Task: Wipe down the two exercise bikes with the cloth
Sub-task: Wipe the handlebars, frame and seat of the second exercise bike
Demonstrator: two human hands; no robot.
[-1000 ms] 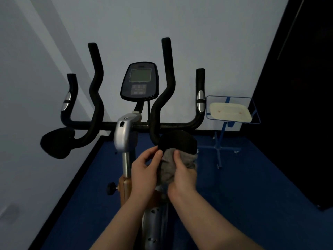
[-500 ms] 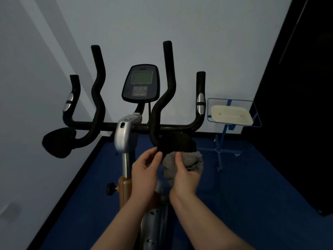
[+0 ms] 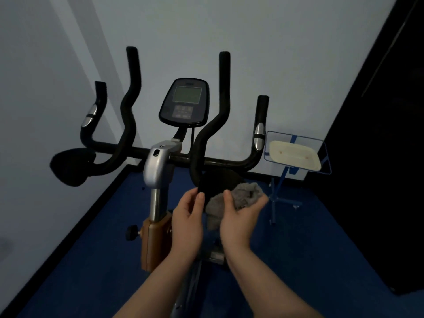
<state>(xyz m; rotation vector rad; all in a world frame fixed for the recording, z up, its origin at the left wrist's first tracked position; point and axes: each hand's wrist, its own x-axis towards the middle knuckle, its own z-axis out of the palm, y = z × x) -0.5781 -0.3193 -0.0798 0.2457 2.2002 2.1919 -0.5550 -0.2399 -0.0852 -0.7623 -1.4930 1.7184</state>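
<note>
Right hand [image 3: 238, 216] grips a grey cloth [image 3: 238, 196] against the bike [image 3: 158, 166] pad at centre frame; left hand [image 3: 187, 216], relaxed, touches the pad.

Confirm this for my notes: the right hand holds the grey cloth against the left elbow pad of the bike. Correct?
Not quite. The head view shows the right hand holding the grey cloth against the right elbow pad, not the left elbow pad.
</note>
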